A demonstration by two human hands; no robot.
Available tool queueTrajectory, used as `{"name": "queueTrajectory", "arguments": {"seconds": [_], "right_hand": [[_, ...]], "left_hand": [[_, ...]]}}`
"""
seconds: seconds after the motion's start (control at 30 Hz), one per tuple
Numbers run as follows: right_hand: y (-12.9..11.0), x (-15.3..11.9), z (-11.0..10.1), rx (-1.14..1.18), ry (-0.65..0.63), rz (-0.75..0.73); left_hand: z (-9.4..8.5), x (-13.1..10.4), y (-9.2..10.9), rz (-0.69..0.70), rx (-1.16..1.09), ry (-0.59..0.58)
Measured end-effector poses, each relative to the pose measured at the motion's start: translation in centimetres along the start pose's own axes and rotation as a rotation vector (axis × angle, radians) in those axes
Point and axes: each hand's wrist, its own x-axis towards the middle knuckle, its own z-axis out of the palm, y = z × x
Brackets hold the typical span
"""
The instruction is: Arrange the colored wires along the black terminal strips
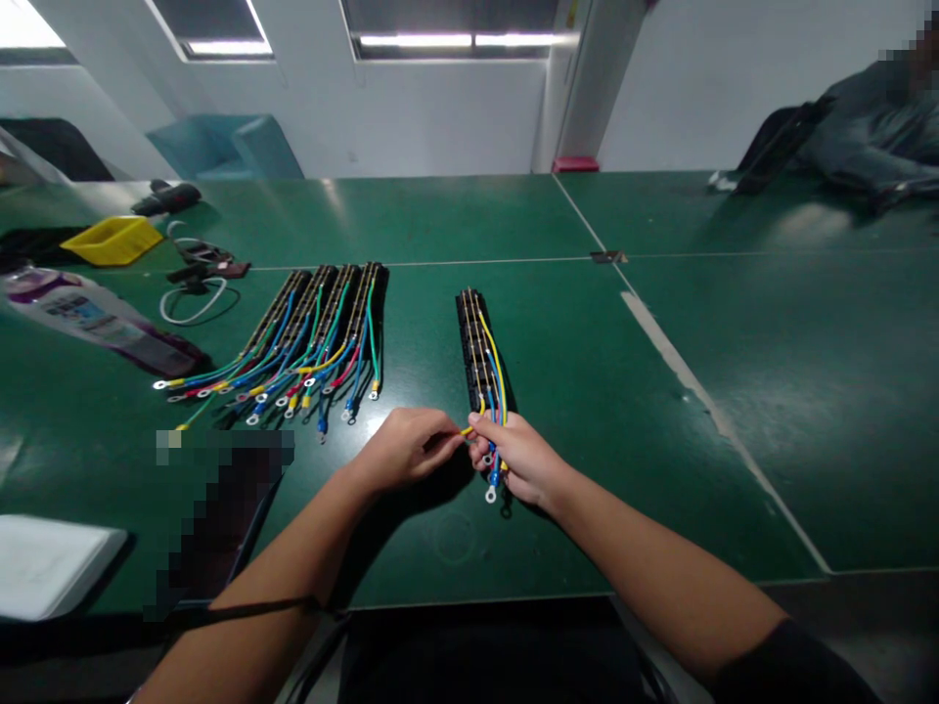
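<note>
Green table (704, 391), yellow tray (113, 242), blue, yellow, green and red wires (502, 376), teal armchair (220, 147), white walls (447, 117), purple-and-clear bottle (103, 318)

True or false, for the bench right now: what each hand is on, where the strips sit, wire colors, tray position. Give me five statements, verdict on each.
1. The left hand pinches a yellow wire. True.
2. The right hand touches nothing. False: it grips wires of the single strip.
3. Four strips lie side by side, left of the single strip. True.
4. The four strips carry green wires only. False: they have blue, yellow and red ones too.
5. The yellow tray is right of the single strip. False: it is on the left, beyond the four strips' left side.
</note>
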Motion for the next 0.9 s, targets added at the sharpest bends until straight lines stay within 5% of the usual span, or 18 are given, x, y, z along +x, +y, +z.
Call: {"name": "queueTrajectory", "arguments": {"seconds": [0.63,0.9], "right_hand": [[-0.26,-0.24,0.04,0.053,-0.003,0.045],[-0.1,-0.06,-0.13,-0.002,-0.009,0.029]], "left_hand": [[0.12,0.04,0.17,-0.05,0.018,-0.063],[-0.1,0.13,0.23,0.042,0.005,-0.012]]}}
